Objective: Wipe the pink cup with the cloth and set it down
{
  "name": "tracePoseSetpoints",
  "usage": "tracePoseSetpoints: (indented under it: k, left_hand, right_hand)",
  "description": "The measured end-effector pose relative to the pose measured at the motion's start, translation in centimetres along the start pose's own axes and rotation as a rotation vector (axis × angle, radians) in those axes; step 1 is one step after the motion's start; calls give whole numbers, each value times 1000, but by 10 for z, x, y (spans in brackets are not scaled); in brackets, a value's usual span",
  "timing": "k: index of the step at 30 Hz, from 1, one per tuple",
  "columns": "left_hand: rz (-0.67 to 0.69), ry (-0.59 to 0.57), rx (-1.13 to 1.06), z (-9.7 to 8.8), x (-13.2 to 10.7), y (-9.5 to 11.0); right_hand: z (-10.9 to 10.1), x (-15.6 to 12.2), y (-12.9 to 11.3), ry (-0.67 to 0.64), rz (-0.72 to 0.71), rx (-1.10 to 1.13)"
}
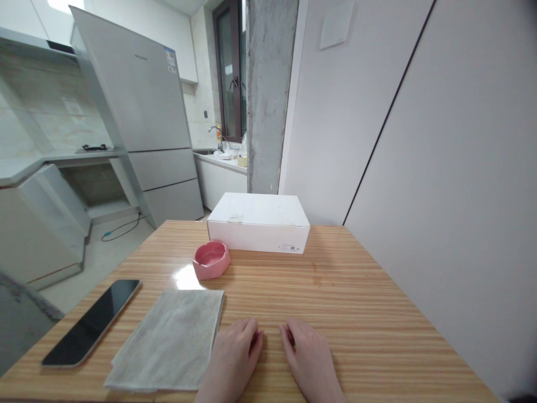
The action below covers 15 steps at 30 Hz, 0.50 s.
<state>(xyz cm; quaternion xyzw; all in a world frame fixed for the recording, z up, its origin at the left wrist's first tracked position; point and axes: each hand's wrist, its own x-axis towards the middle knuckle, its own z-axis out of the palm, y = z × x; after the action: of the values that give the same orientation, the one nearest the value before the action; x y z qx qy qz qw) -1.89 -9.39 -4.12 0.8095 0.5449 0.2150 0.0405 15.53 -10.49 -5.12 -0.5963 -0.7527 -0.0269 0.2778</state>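
Just left of the left hand [232, 358] lies a grey cloth [172, 341]; both it and the right hand [309, 358] rest loosely curled, holding nothing.

bench and room beyond

on the wooden bench [377, 313]: white box [259, 222] at the far edge, pink heart-shaped dish [211, 259] just in front of its left corner, dark phone [93, 322] face up near the left edge. behind, on the left: grey fridge [138, 112], counter with sink tap [216, 134], dark-framed door [230, 67], concrete pillar [268, 95]. white wall [461, 168] alongside on the right.
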Motion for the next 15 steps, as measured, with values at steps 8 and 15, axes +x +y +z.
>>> tracePoseSetpoints:
  k: [8, 15]
  left_hand:
    - [-5, -5, -3, -1, 0, 1]
    - [1, 12, 7, -1, 0, 1]
  right_hand:
    - [-1, 1, -1, 5, -12, 12]
    - [-2, 1, -1, 34, -24, 10]
